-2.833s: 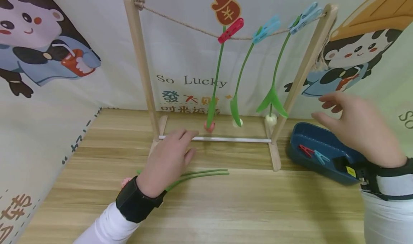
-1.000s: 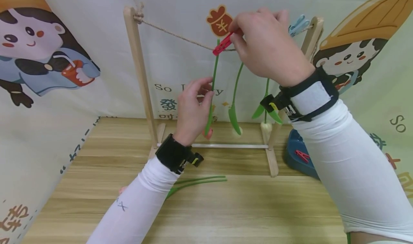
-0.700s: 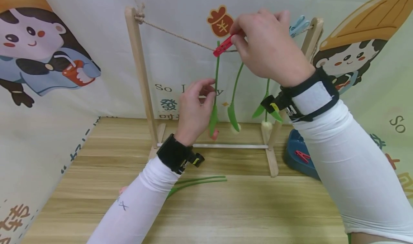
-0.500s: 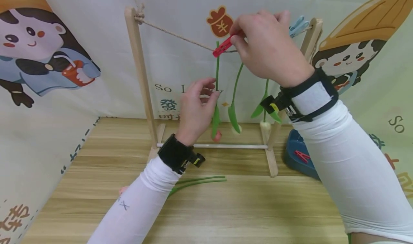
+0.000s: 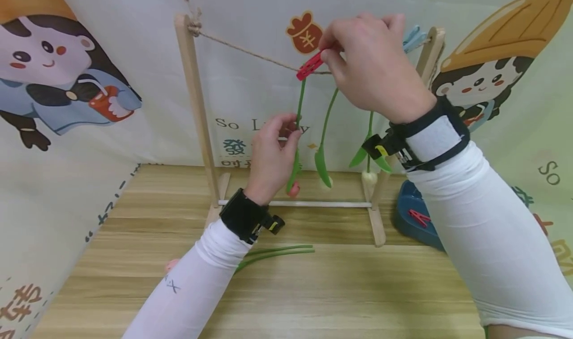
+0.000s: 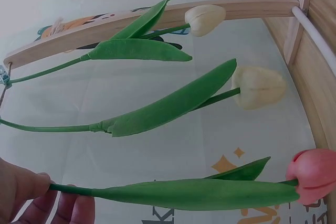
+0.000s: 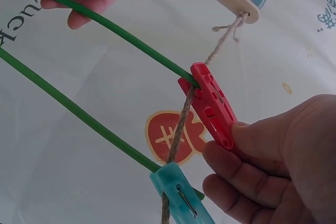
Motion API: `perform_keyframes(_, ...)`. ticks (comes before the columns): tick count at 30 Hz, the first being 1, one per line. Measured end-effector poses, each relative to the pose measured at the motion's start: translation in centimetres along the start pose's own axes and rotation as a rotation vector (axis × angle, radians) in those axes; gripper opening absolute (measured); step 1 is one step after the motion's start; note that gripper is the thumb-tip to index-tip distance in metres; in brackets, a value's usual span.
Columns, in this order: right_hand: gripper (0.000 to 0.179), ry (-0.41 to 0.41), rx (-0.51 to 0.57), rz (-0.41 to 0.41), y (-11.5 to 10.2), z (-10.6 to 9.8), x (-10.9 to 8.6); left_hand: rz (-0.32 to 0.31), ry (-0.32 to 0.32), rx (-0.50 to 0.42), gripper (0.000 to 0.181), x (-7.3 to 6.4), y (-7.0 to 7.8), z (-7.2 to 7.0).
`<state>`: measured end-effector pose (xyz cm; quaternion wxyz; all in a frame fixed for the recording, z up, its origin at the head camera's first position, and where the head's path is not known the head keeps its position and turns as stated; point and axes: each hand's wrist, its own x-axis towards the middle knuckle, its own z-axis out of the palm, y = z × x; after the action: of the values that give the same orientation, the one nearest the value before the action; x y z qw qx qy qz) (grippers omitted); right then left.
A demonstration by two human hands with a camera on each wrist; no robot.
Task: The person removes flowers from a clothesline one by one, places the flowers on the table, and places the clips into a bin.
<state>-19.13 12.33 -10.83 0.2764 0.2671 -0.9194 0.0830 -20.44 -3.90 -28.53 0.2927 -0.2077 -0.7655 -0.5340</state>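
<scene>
My left hand (image 5: 274,155) pinches the green stem of a pink artificial tulip (image 6: 315,176), which hangs flower-down. The thumb and fingers of my right hand (image 5: 376,65) hold the handle end of a red clothespin (image 7: 212,106). The clothespin's nose is at the rope (image 5: 250,50), and the stem's upper end reaches between its tips in the right wrist view. Beside it, a second tulip, with a white flower (image 6: 260,87), hangs from a turquoise clothespin (image 7: 181,192). Another white tulip (image 6: 206,20) hangs farther right, near a light blue clothespin (image 5: 414,39).
The rope is strung between two wooden posts (image 5: 194,110), with a white rod (image 5: 320,204) joining them low down. Green tulip stems (image 5: 282,252) lie on the table, partly under my left forearm. A blue box (image 5: 407,214) holding a red clothespin stands right, partly hidden by my right arm.
My left hand rose from the tabletop stems to the pink tulip's stem; my right hand came from above the box to the red clothespin. Recently the stem's tip dropped from above the clothespin.
</scene>
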Motion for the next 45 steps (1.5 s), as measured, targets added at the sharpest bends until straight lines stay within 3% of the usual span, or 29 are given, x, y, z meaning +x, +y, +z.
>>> perform_keyframes(14,0.028,0.103,0.001,0.0,0.6,-0.6,-1.0,-0.007,-0.017,0.029,0.028,-1.3,-0.5,-0.7)
perform_keyframes(23,0.031,0.143,-0.003,0.026,1.0,-0.8,-2.8,0.078,-0.008,0.097,0.03,-2.8,-0.2,-2.2)
perform_keyframes(29,0.031,0.14,0.062,0.009,1.5,-0.4,-5.3,0.157,-0.009,0.174,0.028,-4.0,0.3,-3.3)
perform_keyframes(35,0.027,0.144,0.135,0.014,1.9,0.3,-8.3,0.197,-0.03,0.257,0.028,-5.6,0.8,-4.4)
perform_keyframes(45,0.024,0.095,0.203,0.107,4.7,2.8,-14.0,0.258,-0.113,0.389,0.031,-8.8,1.2,-6.1)
